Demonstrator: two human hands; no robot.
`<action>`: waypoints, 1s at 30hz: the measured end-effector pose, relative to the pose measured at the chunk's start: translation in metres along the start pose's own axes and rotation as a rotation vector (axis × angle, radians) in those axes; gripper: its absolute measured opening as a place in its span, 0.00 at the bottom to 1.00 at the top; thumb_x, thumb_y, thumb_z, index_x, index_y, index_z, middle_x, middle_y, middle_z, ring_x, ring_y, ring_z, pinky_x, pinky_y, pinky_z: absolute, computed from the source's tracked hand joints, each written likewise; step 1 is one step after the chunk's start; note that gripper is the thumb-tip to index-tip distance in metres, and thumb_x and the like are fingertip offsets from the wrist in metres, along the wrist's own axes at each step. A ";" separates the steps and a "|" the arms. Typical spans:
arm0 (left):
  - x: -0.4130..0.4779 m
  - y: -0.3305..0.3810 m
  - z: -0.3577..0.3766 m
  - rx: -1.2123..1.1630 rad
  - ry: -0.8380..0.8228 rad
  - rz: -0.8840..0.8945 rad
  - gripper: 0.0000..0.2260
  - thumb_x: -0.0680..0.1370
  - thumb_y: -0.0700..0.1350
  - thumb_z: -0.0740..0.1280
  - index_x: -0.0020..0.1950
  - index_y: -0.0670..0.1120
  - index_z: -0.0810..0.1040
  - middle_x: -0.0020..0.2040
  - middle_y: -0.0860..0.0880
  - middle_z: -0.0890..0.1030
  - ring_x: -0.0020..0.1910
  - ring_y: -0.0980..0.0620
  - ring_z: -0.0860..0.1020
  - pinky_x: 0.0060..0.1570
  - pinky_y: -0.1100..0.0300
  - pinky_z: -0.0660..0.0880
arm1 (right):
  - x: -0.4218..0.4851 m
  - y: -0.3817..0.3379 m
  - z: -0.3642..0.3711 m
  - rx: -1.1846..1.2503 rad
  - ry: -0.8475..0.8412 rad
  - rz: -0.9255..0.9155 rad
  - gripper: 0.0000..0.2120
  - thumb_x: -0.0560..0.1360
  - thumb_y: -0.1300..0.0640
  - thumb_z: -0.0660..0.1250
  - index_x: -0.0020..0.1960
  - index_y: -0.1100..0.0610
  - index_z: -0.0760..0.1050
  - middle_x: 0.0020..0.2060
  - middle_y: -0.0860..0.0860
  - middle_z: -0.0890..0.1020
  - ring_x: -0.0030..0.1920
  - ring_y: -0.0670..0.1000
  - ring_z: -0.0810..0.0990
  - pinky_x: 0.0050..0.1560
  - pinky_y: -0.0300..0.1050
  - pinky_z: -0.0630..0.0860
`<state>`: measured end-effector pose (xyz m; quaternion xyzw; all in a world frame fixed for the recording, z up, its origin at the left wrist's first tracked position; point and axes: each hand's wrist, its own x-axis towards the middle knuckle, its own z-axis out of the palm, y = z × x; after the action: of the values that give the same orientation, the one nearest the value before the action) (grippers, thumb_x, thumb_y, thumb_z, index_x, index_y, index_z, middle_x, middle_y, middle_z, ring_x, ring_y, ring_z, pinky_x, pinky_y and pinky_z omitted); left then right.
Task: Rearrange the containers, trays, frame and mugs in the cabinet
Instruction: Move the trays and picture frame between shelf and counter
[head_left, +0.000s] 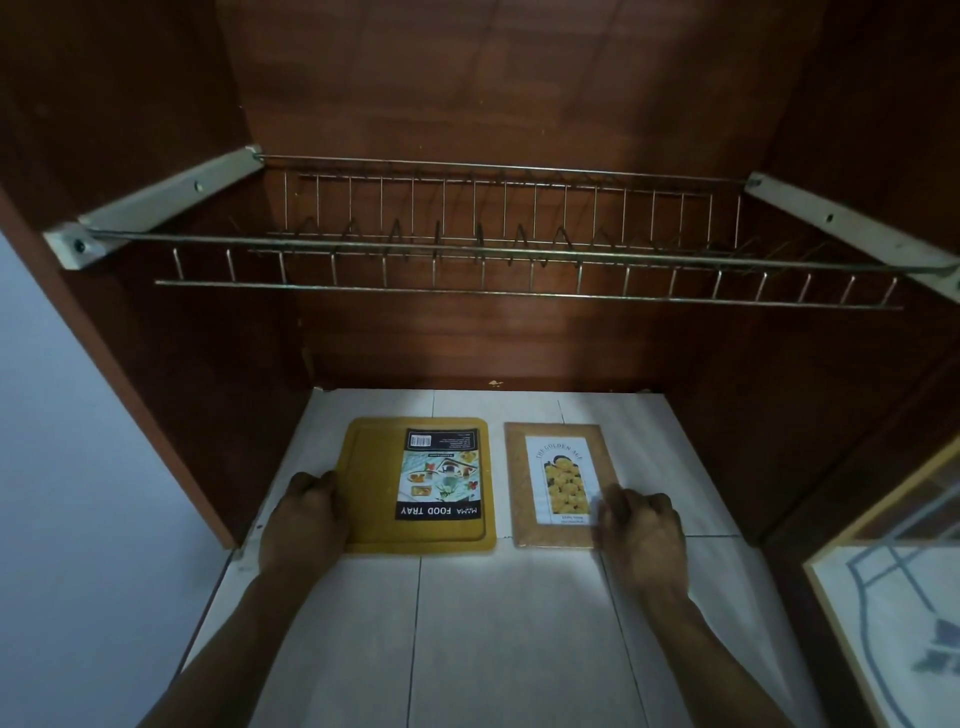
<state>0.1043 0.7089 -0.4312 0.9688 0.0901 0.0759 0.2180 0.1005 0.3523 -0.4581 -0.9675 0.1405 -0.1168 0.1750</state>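
The head camera looks forward and down into an open wooden cabinet (519, 78) with dark reddish-brown walls. A wire dish rack (493, 249) spans the cabinet about midway up, mounted on pale brackets at both sides; nothing sits in it. Below it lies a white tiled shelf (509, 623), dimly lit.

2 flat things lie side by side on the shelf, near each other but not touching. On the left is a yellow food tray (374, 483) carrying a printed label that reads "FOOD TRAY" upside down from this viewpoint. On the right is a cork-coloured frame (519, 493) holding a picture of yellow fruit. Both lie flat, their long axes running front to back, towards the cabinet's rear wall.

The left hand (306, 519) curls over the tray's left edge, fingers bent around the rim. The right hand (644, 530) rests on the frame's lower right corner, fingers curled; whether it pinches the corner or only presses on it cannot be told.

Judging by this view, the tray and frame are placed or being squared up. No containers or mugs are visible, so those seem left to arrange. A glass cabinet door (893, 597) stands open at the right.
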 end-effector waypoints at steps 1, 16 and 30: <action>-0.001 0.001 -0.002 -0.003 -0.001 0.000 0.16 0.80 0.40 0.61 0.66 0.37 0.74 0.59 0.37 0.75 0.53 0.39 0.78 0.55 0.49 0.75 | 0.000 0.000 -0.002 0.003 -0.020 0.004 0.28 0.75 0.32 0.42 0.51 0.48 0.73 0.47 0.51 0.81 0.45 0.48 0.72 0.45 0.42 0.70; -0.015 0.053 -0.016 0.027 0.124 0.350 0.22 0.71 0.48 0.62 0.58 0.35 0.78 0.50 0.35 0.80 0.45 0.37 0.81 0.43 0.47 0.80 | -0.018 -0.049 -0.047 0.093 -0.167 -0.174 0.38 0.76 0.36 0.55 0.79 0.54 0.52 0.76 0.55 0.59 0.76 0.58 0.58 0.73 0.57 0.63; -0.055 0.088 -0.020 0.172 0.153 0.564 0.30 0.70 0.53 0.66 0.70 0.43 0.71 0.65 0.40 0.76 0.64 0.37 0.74 0.64 0.40 0.67 | -0.067 -0.082 -0.084 -0.029 -0.131 -0.455 0.37 0.80 0.40 0.54 0.80 0.57 0.44 0.79 0.56 0.47 0.79 0.55 0.41 0.77 0.48 0.39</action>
<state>0.0595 0.6269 -0.3809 0.9620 -0.1602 0.1982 0.0980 0.0333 0.4210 -0.3632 -0.9822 -0.0910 -0.0882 0.1388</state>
